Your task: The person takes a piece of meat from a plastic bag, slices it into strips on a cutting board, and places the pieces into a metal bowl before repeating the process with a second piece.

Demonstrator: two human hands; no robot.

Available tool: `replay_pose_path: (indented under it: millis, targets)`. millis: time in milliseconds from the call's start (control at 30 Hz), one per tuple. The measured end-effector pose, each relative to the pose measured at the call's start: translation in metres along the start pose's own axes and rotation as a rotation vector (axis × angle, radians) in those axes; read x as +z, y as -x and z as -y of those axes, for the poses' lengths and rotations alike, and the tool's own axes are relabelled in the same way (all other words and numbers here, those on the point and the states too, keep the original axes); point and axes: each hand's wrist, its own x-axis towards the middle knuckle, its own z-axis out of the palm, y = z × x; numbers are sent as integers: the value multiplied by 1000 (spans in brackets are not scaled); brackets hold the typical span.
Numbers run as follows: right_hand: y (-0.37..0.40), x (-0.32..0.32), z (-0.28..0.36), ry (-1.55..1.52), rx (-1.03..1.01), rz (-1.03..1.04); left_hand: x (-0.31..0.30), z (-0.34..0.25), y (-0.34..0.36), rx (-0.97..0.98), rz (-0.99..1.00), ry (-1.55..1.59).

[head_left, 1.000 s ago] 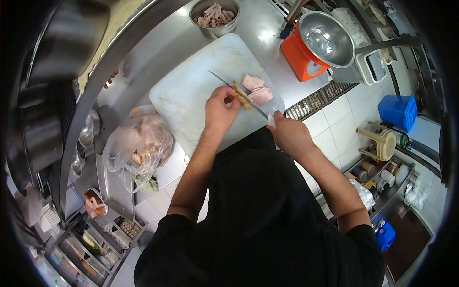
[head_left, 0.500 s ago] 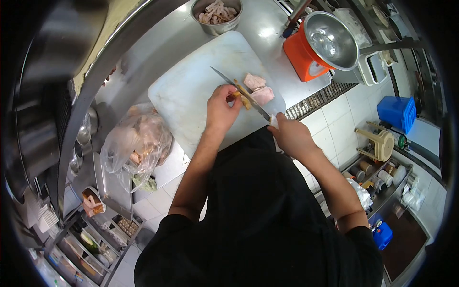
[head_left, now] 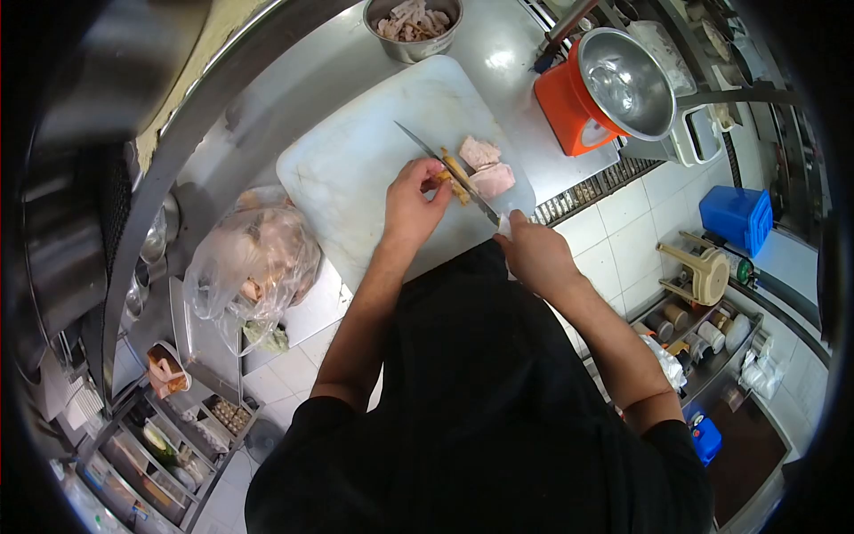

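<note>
Cutting board (head_left: 356, 160) carries the work. Left hand (head_left: 412, 203) pinches a yellowish meat strip (head_left: 455, 177) near the board's front edge. Right hand (head_left: 532, 252) grips the knife (head_left: 445, 171) handle, blade across the strip. Two pale meat pieces (head_left: 485, 167) lie just beyond the blade.

Commercial kitchen: steel counter (head_left: 294, 89), scale (head_left: 574, 111).

Both bare forearms reach forward. The left hand (head_left: 411, 206) pinches with curled fingers, and the right hand (head_left: 532, 252) is clenched just beside it.
</note>
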Motion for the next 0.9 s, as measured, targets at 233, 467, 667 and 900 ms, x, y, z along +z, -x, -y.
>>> replay_pose_path:
  millis: [233,467,667,900]
  targets:
    - [-13,11,6,39,-28,-20,5,11,3,51,-35,59]
    - [-37,37,9,48,-20,-21,5,10,6,48,-39,99]
    - [-43,39,13,42,2,-41,3,9,8,48,-16,39]
    - [-2,7,7,-27,27,-150,7,16,10,-33,-22,111]
